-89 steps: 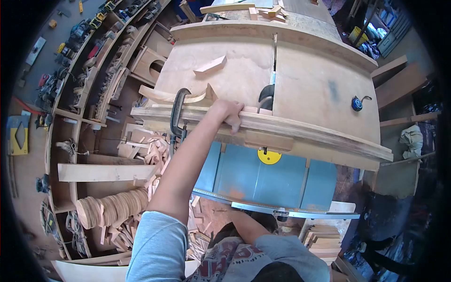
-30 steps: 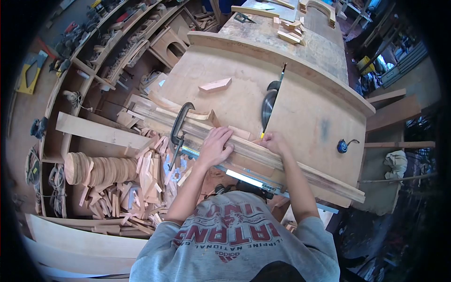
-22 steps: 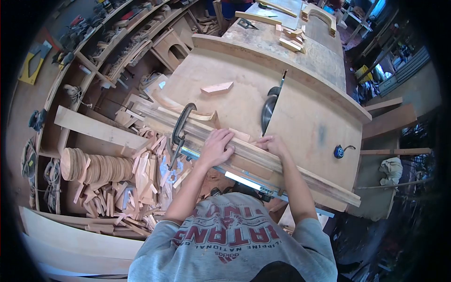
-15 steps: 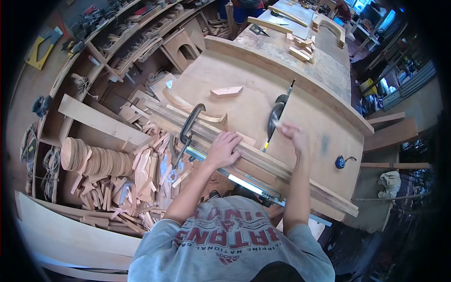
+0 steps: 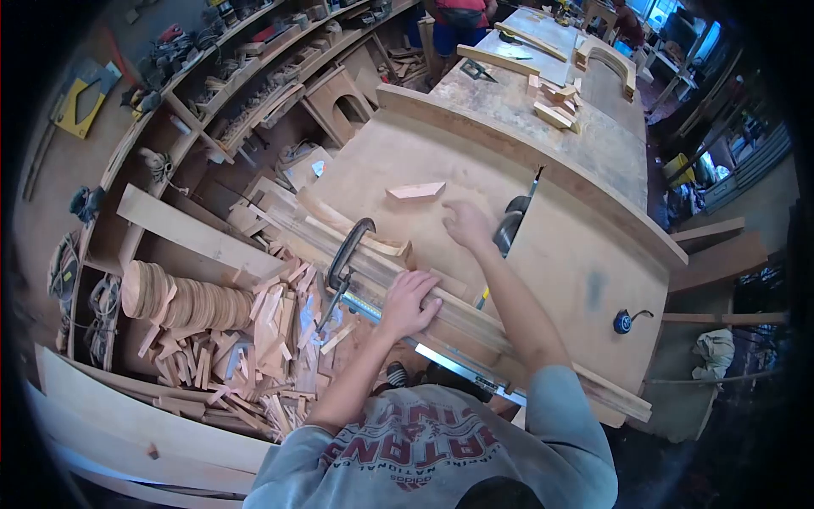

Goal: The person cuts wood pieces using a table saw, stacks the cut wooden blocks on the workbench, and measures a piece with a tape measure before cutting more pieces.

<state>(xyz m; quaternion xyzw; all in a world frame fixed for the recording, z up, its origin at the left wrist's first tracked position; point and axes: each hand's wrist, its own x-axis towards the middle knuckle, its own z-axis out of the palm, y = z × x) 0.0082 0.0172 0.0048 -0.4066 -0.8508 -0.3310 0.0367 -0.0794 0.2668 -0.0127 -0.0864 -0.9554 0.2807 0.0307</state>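
Note:
My left hand (image 5: 410,302) lies over the long wooden rail (image 5: 500,332), its fingers curled over a small flat piece of wood (image 5: 458,285) against the far side. Across the sled board, my right hand (image 5: 469,226) hovers with its index finger stretched out and the other fingers partly bent, with nothing visible in it. Just beyond its fingertip is an angled wood block (image 5: 415,192). The circular saw blade (image 5: 507,231) stands up through a slot, partly hidden behind my right hand and forearm. A C-clamp (image 5: 346,259) grips the rail left of my left hand.
A curved wood piece (image 5: 339,222) lies by the clamp. A tall wooden fence (image 5: 543,165) crosses the board's far side. At right is a blue tape measure (image 5: 623,321). Offcuts (image 5: 203,356) pile up at left. Another person (image 5: 462,21) stands at the back.
My right hand has moved left from beside the saw blade to near the angled block. My left hand stays on the rail. The view has shifted slightly.

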